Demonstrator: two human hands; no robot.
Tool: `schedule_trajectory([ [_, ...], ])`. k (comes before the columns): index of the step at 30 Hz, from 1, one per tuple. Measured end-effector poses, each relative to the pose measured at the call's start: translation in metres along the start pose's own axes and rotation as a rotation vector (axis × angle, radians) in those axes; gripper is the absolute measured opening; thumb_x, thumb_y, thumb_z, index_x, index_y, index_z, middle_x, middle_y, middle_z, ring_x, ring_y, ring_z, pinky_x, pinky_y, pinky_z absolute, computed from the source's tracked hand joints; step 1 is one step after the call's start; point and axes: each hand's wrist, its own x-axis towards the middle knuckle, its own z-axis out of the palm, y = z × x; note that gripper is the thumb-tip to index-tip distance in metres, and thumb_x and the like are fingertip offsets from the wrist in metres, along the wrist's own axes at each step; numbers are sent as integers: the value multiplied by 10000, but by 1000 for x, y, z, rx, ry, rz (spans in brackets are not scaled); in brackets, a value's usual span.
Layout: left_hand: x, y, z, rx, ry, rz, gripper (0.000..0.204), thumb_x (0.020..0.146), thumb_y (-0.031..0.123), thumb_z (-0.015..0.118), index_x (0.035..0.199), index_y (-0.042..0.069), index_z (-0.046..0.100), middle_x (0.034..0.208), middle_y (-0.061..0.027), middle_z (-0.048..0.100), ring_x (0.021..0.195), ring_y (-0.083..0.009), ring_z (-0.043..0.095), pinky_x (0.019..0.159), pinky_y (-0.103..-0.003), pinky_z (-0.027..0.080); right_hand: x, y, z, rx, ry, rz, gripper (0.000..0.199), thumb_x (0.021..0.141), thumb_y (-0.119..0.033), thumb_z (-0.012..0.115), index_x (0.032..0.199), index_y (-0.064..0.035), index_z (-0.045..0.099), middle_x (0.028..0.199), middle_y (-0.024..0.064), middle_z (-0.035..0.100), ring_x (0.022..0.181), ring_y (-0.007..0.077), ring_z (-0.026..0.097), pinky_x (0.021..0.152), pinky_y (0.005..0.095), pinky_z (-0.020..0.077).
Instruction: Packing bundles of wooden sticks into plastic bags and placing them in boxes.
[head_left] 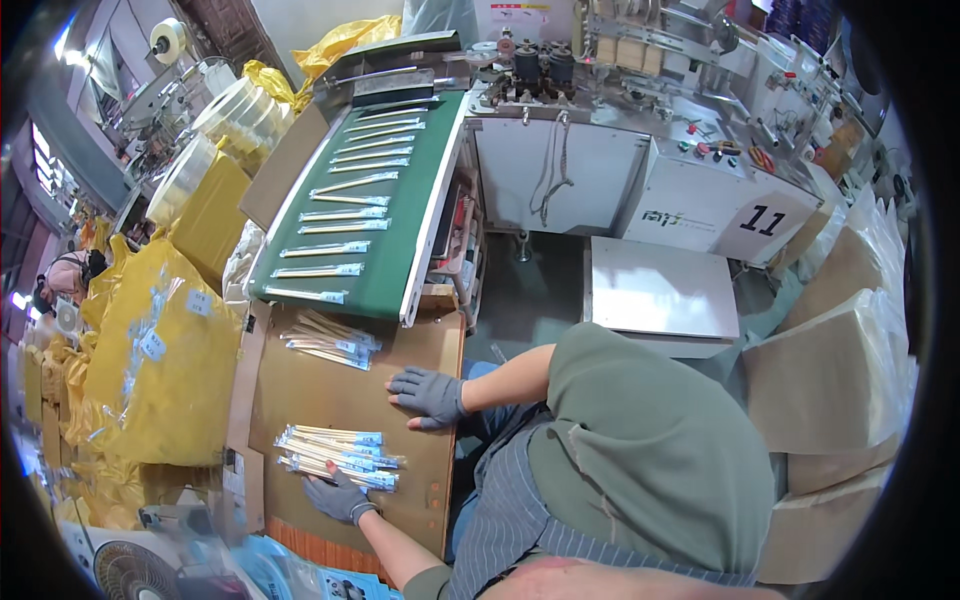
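Note:
Two loose piles of wrapped wooden chopsticks, in clear sleeves with blue-printed ends, lie on a brown board. At the lower pile (340,452), my left hand (338,497) is closed on the nearest packets, its thumb over them and its other fingers partly hidden. My right hand (430,397) lies flat on the brown board (270,385), fingers spread, holding nothing. It is right of the upper pile (330,338) and not touching it. Both hands wear grey gloves with bare fingertips. Beyond the board, a green conveyor belt (390,270) carries a row of single chopstick packets (318,271).
A yellow sack (165,360) with a few packets on it stands left of the board. A fan (135,572) and blue plastic packaging (290,572) are at the lower left. A white machine cabinet (720,205) stands at the far right, with cardboard boxes (820,390) nearer.

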Motion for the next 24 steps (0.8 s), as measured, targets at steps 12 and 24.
schedule_trajectory([
  [12, 0, -3, 6, -15, 58, 40, 634, 898, 505, 495, 1208, -45, 544, 1264, -242, 518, 1171, -381, 481, 1013, -464, 353, 0, 1, -2, 24, 11, 15, 546, 793, -406, 578, 1139, 15, 531, 1263, 241, 480, 1216, 384, 427, 1037, 491, 305],
  [24, -3, 11, -4, -28, -15, -10, 641, 906, 490, 481, 1247, -52, 511, 1306, -263, 476, 1212, -397, 445, 1034, -466, 336, -6, 2, -3, 96, 23, 44, 550, 781, -386, 587, 1146, 23, 537, 1278, 242, 474, 1239, 389, 413, 1054, 502, 295],
])
